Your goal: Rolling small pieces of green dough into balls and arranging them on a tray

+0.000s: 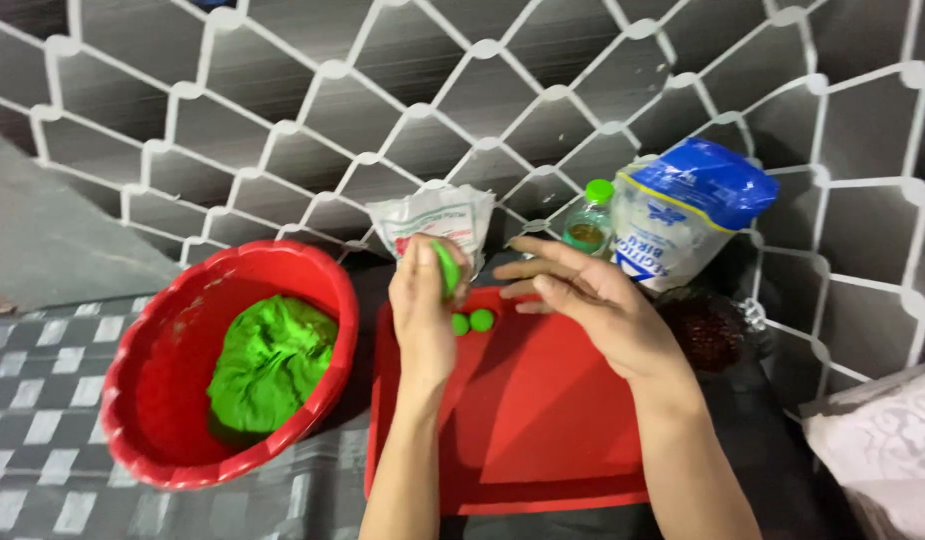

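**Green dough pinched over a red board**

The left hand (pixel 423 300) is raised upright over the far end of the red board (pixel 543 420), fingers closed round a small piece of green dough (pixel 447 268), which shows between thumb and fingertips; held high like this, the piece stays off the board and in plain sight; the right hand (pixel 588 295) hovers just beside it, fingers spread and loose, holding nothing, its palm turned towards the left hand; two small green balls (pixel 472 321) lie on the board below the hands, touching each other; the main lump of dough (pixel 271 362) sits in the red bowl (pixel 143 400), left of the board and within easy reach; a blue and white bag (pixel 683 215), a small green-capped bottle (pixel 590 220) and a white packet (pixel 433 215) stand against the netting (pixel 323 70) behind.
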